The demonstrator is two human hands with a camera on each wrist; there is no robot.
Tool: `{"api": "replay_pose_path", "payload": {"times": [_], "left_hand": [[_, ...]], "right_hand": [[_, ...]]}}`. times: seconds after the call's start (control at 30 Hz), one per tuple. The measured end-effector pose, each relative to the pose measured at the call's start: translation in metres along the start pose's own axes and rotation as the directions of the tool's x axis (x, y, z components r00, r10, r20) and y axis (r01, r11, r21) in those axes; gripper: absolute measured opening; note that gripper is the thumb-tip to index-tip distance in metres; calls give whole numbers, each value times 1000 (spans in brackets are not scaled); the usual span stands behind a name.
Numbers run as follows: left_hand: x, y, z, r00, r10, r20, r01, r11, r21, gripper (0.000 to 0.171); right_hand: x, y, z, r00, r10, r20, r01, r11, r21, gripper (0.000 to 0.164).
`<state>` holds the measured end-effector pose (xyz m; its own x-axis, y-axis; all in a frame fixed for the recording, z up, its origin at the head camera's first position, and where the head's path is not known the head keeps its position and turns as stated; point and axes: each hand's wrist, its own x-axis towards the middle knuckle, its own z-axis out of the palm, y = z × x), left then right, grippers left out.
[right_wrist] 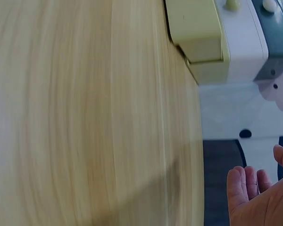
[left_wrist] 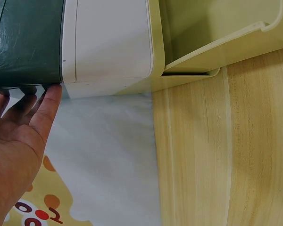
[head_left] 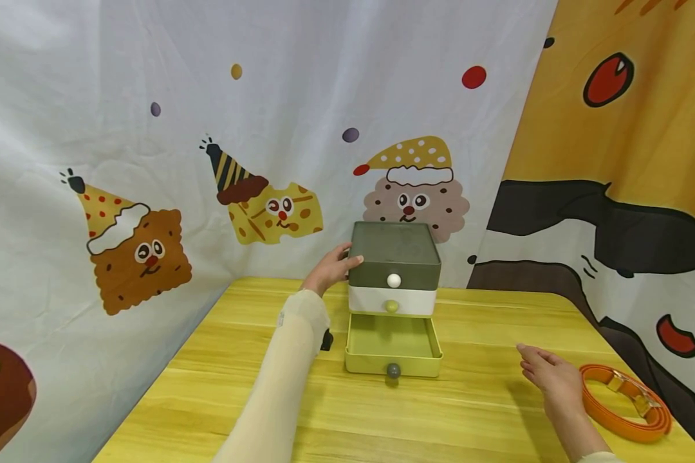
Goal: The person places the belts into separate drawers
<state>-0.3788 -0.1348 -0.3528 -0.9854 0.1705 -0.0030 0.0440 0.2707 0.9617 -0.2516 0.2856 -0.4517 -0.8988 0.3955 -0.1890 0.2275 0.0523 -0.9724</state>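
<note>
A small stacked drawer box stands on the table, with a dark green top tier (head_left: 394, 273), a white middle tier (head_left: 361, 299) and a yellow-green bottom drawer (head_left: 361, 364). That bottom drawer is pulled out, and nothing shows inside it. My left hand (head_left: 331, 267) touches the left side of the green tier, its thumb by the front corner. In the left wrist view, fairly straight fingers (left_wrist: 48, 110) rest against that side. Away to the right, my right hand (head_left: 556, 379) hovers above the table holding nothing, fingers relaxed, beside a coiled orange belt (head_left: 625, 424).
A small black object (head_left: 327, 340) lies left of the pulled-out drawer, partly hidden by my left sleeve. Behind the wood-grain table (head_left: 475, 418) hangs a white cloth (head_left: 301, 77) printed with cartoon food. Round knobs project from the drawer fronts.
</note>
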Motion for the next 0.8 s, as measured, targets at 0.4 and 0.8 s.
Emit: {"api": "replay_pose_path", "payload": {"times": [0.4, 0.8], "left_hand": [[-1, 1, -1, 1000, -3, 2, 3, 1000, 2, 70], [-1, 2, 1, 1000, -9, 2, 9, 1000, 2, 71]], "right_hand": [[17, 2, -41, 996, 51, -76, -52, 999, -11, 79], [37, -4, -90, 967, 156, -199, -162, 987, -12, 84]]}}
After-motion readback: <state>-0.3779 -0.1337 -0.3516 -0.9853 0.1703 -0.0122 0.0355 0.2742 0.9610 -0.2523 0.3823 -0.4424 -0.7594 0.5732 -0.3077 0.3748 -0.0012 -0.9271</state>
